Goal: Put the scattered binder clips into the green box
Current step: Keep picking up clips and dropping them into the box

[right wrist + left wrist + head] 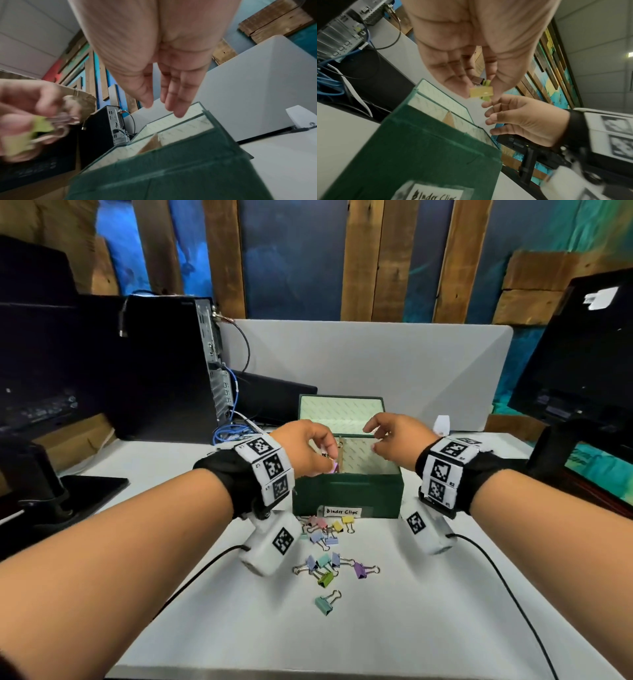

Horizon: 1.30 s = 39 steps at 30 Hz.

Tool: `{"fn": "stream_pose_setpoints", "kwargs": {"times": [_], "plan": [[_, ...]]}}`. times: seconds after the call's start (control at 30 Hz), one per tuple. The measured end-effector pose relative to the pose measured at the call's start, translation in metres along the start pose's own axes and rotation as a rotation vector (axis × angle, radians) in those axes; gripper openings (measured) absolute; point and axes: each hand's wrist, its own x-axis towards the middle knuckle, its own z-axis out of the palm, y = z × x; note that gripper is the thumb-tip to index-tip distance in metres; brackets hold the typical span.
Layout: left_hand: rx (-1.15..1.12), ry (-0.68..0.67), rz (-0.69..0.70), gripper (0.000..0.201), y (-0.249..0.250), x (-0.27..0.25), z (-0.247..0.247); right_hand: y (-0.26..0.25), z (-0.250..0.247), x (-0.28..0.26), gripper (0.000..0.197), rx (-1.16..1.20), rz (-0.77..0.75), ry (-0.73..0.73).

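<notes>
The green box (pixel 346 494), lid up and labelled "Binder Clips", stands mid-table; it also shows as the green box (pixel 419 155) and the green box (pixel 171 169). My left hand (pixel 315 453) hovers over its left side, pinching yellow-green binder clips (pixel 482 92), seen blurred as binder clips (pixel 41 125). My right hand (pixel 383 436) hangs over the box's right side with relaxed fingers (pixel 173 102) and holds nothing. Several pastel binder clips (pixel 329 566) lie scattered on the table in front of the box.
The white table (pixel 428 611) holds a black computer tower (pixel 164 364) with blue cables at the back left. A monitor (pixel 582 350) stands at the right, another screen at the left. A grey divider panel (pixel 428 364) rises behind the box. Wrist-camera cables trail across the table.
</notes>
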Motion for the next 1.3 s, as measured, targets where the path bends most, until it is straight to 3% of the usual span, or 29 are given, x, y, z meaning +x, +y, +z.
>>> {"fn": "stream_pose_setpoints", "kwargs": {"times": [0.13, 0.23, 0.3, 0.5, 0.57, 0.63, 0.8, 1.07, 1.17, 1.3], "plan": [[-0.032, 0.028, 0.004, 0.011, 0.013, 0.029, 0.013, 0.007, -0.007, -0.026, 0.017, 0.024, -0.074, 0.019], [-0.067, 0.072, 0.026, 0.01, 0.021, 0.051, 0.025, 0.009, -0.008, -0.051, 0.009, -0.068, -0.084, -0.144], [-0.056, 0.079, 0.011, 0.02, 0.022, 0.06, 0.034, 0.014, -0.008, -0.063, 0.01, -0.133, -0.074, -0.25], [-0.125, 0.106, -0.013, 0.013, 0.013, 0.045, 0.038, 0.029, -0.003, -0.076, 0.015, -0.182, -0.065, -0.38], [-0.142, 0.022, -0.01, 0.004, 0.007, 0.03, 0.032, 0.028, 0.0, -0.076, 0.016, -0.163, -0.066, -0.401], [-0.096, -0.124, -0.029, 0.007, -0.002, 0.016, 0.027, 0.023, 0.005, -0.074, 0.02, -0.16, -0.092, -0.438], [0.392, -0.383, -0.121, 0.023, -0.019, -0.008, 0.025, -0.001, 0.025, -0.067, 0.037, -0.309, -0.197, -0.538], [0.642, -0.522, -0.137, 0.056, -0.03, -0.019, 0.054, -0.02, 0.052, -0.058, 0.056, -0.496, -0.123, -0.659], [0.665, -0.511, -0.097, 0.055, -0.027, -0.026, 0.056, -0.02, 0.047, -0.064, 0.05, -0.472, -0.129, -0.669], [0.519, -0.532, -0.099, 0.046, -0.027, -0.038, 0.045, -0.017, 0.035, -0.075, 0.046, -0.429, -0.163, -0.703]]}}
